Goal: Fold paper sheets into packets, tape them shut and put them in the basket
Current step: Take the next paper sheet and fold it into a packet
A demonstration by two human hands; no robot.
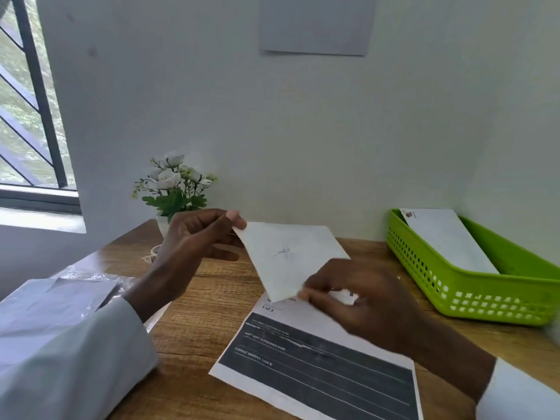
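Head view: both hands hold a folded paper [288, 256] up over the desk [194, 322]; the left hand [197, 237] pinches its top left corner, the right hand [360, 301] pinches its low right edge; its long side slants down to the right. The green basket [472, 286] sits to the right, nearer the right hand, with one packet [448, 241] inside. A form [318, 359] lies below; it reads "1 of 3", "NIGHT SHIFT SUPERVISOR NAME" and "CURRENT ONGOING TASK ID".

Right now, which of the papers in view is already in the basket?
The white folded packet leaning inside the green basket at right. The other folded paper is held above the table by both hands, and the printed form lies flat on the table.
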